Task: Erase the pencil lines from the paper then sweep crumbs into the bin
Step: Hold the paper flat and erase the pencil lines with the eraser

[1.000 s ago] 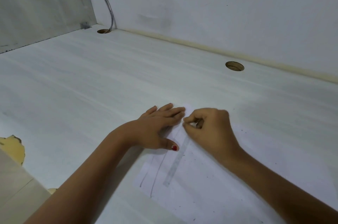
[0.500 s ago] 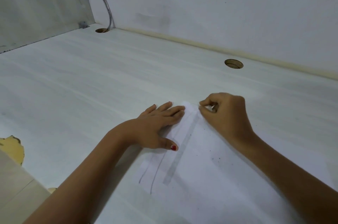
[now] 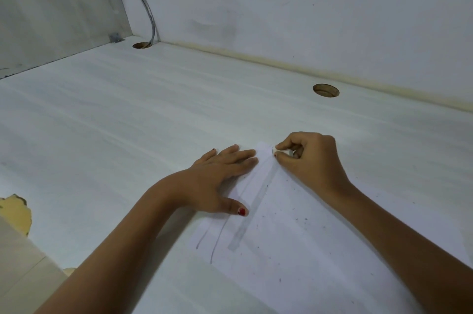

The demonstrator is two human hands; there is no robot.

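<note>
A white sheet of paper point(image 3: 302, 244) lies on the pale desk. Two thin pencil lines point(image 3: 217, 237) run along its left side, and a wide grey smudged band point(image 3: 252, 211) runs beside them. My left hand point(image 3: 222, 175) lies flat on the paper's left edge, fingers straight, holding it down. My right hand point(image 3: 312, 160) pinches a small white eraser point(image 3: 277, 151) at the paper's far corner, at the top of the grey band. Dark eraser crumbs point(image 3: 299, 216) are scattered over the sheet. No bin is in view.
The desk point(image 3: 128, 121) meets a white wall at the back and a grey panel on the left. Two round cable holes point(image 3: 325, 90) are cut near the back; a cable point(image 3: 146, 6) drops into the left one. The desk's front left edge is chipped point(image 3: 15, 213).
My right hand with the eraser slid away from me along the grey band to the paper's far corner. My left hand stayed flat in place.
</note>
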